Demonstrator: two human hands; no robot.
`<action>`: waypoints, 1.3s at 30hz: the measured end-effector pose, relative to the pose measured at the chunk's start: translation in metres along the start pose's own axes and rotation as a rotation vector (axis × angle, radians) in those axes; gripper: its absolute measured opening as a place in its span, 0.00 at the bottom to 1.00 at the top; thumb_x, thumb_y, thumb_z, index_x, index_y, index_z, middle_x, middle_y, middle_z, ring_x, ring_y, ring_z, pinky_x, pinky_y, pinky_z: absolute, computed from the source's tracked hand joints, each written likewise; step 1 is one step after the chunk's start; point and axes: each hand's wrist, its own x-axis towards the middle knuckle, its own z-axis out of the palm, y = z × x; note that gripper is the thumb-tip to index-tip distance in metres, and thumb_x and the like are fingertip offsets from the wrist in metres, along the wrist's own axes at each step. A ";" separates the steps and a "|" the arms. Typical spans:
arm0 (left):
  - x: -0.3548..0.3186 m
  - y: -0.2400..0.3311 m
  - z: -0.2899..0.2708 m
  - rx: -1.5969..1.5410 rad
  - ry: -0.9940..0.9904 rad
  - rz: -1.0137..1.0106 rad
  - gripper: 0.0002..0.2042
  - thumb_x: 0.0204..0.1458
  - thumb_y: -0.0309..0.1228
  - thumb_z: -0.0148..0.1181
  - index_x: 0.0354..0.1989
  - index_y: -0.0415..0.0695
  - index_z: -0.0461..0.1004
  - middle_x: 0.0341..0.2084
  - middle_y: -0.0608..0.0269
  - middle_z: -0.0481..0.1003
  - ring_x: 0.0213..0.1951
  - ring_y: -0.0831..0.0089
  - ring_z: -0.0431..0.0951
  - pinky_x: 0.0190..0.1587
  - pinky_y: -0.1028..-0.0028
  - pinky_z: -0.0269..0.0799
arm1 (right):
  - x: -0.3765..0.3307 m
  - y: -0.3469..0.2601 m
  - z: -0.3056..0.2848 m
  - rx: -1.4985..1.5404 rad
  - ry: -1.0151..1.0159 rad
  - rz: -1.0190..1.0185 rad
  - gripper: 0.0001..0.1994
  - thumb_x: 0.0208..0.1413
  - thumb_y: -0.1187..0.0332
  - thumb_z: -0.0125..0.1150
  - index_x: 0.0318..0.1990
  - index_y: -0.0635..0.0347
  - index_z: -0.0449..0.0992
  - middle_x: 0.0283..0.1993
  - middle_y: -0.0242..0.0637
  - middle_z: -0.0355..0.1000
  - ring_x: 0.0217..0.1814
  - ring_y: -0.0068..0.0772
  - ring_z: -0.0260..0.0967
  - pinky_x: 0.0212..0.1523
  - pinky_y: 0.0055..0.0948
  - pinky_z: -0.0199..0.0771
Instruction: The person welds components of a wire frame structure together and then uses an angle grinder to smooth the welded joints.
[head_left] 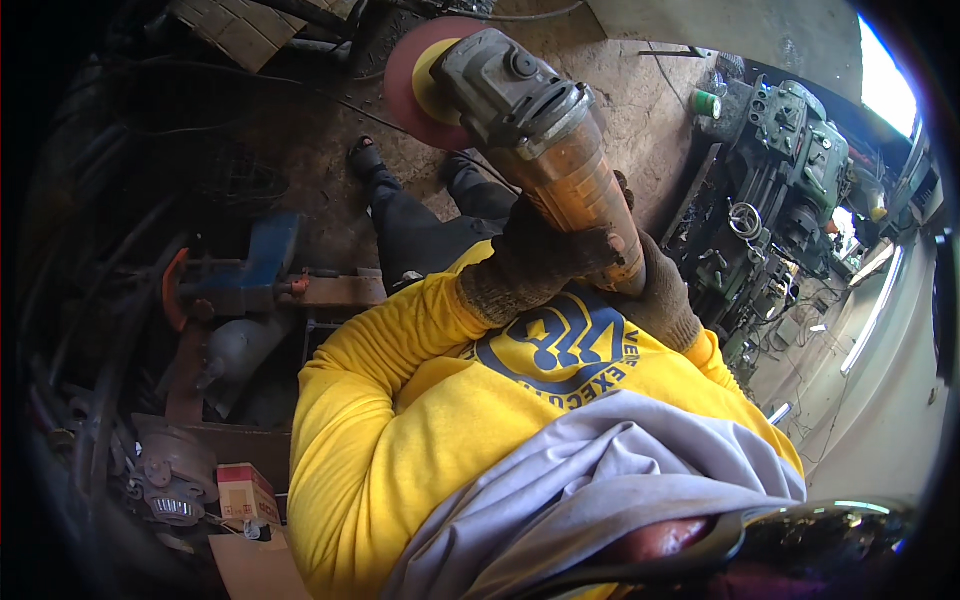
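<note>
An angle grinder [580, 175] with a worn orange body and a grey metal gear head is held up in front of my chest, tilted with its head to the upper left. A reddish disc with a yellow centre [432, 82] is fitted on the head. My left hand [540, 258], in a dark dirty knit glove, is closed around the grinder's body from the left. Gloved too, my right hand [660, 295] grips the rear of the body from the right, partly hidden behind it. Whether the disc spins cannot be told.
A green lathe-like machine [790, 150] with handwheels stands at the right. A blue and orange metal piece [270, 265] lies at the left, above a motor-like part [175, 475] and a small carton [248, 492]. Cables cross the brown floor [330, 110]. A green can [706, 104] sits near the machine.
</note>
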 end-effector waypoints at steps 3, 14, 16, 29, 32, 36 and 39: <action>0.001 0.000 0.000 -0.017 -0.011 0.028 0.35 0.45 0.36 0.74 0.60 0.41 0.62 0.50 0.55 0.72 0.53 0.65 0.76 0.60 0.63 0.72 | -0.001 -0.002 0.000 -0.004 0.015 0.003 0.47 0.38 0.56 0.83 0.67 0.58 0.64 0.57 0.51 0.75 0.58 0.47 0.76 0.59 0.39 0.74; -0.001 -0.002 -0.001 -0.058 0.023 0.016 0.35 0.45 0.35 0.74 0.60 0.40 0.61 0.50 0.55 0.73 0.53 0.65 0.76 0.60 0.63 0.72 | -0.001 0.007 0.007 0.089 0.043 -0.030 0.41 0.40 0.60 0.83 0.63 0.60 0.68 0.56 0.46 0.76 0.56 0.36 0.76 0.57 0.35 0.75; -0.001 -0.002 0.000 -0.043 0.028 0.022 0.35 0.45 0.34 0.74 0.60 0.40 0.61 0.49 0.55 0.73 0.52 0.65 0.76 0.60 0.63 0.72 | -0.001 0.006 0.007 0.084 0.046 -0.042 0.41 0.40 0.61 0.83 0.63 0.60 0.68 0.56 0.46 0.76 0.56 0.35 0.76 0.57 0.35 0.75; 0.001 -0.001 0.003 -0.024 0.010 0.050 0.32 0.45 0.31 0.73 0.59 0.41 0.64 0.48 0.56 0.74 0.51 0.67 0.77 0.57 0.64 0.74 | 0.002 0.007 0.001 0.048 0.023 -0.073 0.46 0.40 0.56 0.82 0.67 0.58 0.64 0.57 0.52 0.75 0.58 0.47 0.76 0.58 0.39 0.75; -0.004 0.007 0.009 0.019 0.068 0.079 0.32 0.46 0.31 0.72 0.59 0.41 0.64 0.48 0.57 0.74 0.50 0.67 0.77 0.56 0.64 0.74 | 0.005 0.015 0.001 0.051 0.020 -0.126 0.46 0.40 0.56 0.82 0.68 0.58 0.63 0.58 0.53 0.74 0.58 0.50 0.75 0.58 0.40 0.75; -0.002 0.003 0.007 0.047 0.058 0.114 0.31 0.45 0.30 0.72 0.59 0.42 0.64 0.47 0.57 0.75 0.50 0.67 0.77 0.56 0.65 0.74 | 0.006 0.018 -0.001 -0.031 0.024 -0.200 0.47 0.39 0.56 0.81 0.68 0.58 0.62 0.57 0.54 0.74 0.58 0.52 0.75 0.58 0.42 0.75; -0.004 0.003 0.008 0.083 0.093 0.120 0.31 0.45 0.30 0.71 0.58 0.42 0.64 0.47 0.57 0.75 0.49 0.67 0.77 0.55 0.65 0.74 | 0.005 0.018 0.000 -0.001 0.014 -0.172 0.47 0.39 0.56 0.81 0.68 0.58 0.62 0.56 0.54 0.75 0.58 0.52 0.75 0.57 0.42 0.75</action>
